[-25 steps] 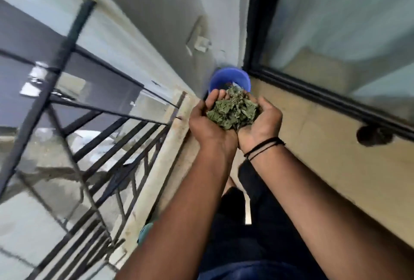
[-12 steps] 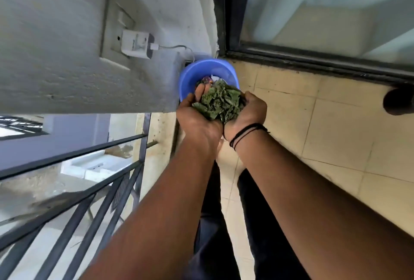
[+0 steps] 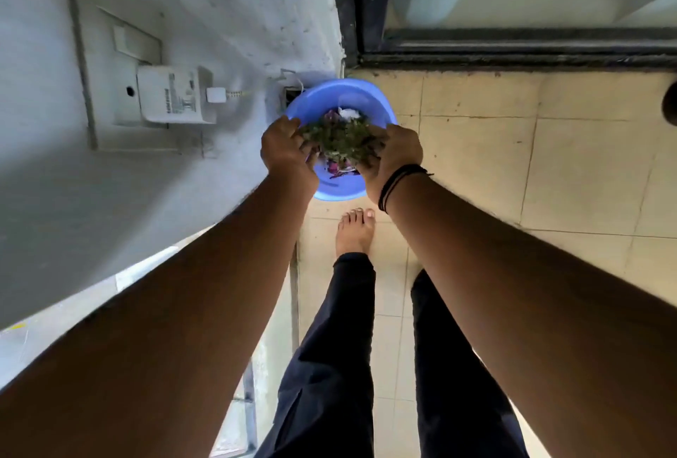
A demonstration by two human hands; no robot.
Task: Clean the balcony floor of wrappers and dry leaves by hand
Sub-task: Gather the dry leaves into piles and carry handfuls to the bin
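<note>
since half a second ago both hands have come forward over the blue basin (image 3: pixel 331 100), and the cupped pile now sits above its hollow rather than short of its near rim. on the wall at the left a white adapter (image 3: pixel 172 95) is plugged into a switch plate (image 3: pixel 106 54). the left hand (image 3: pixel 287 149) and the right hand (image 3: pixel 394 153), fingers curled, clamp a clump of dry leaves (image 3: pixel 340 138) between them. the basin stands on the tiled balcony floor (image 3: pixel 513 164), in the corner by the wall and the dark door frame (image 3: pixel 513 50), with wrappers (image 3: pixel 342 168) inside. a bare foot (image 3: pixel 355 232) is just behind it.
</note>
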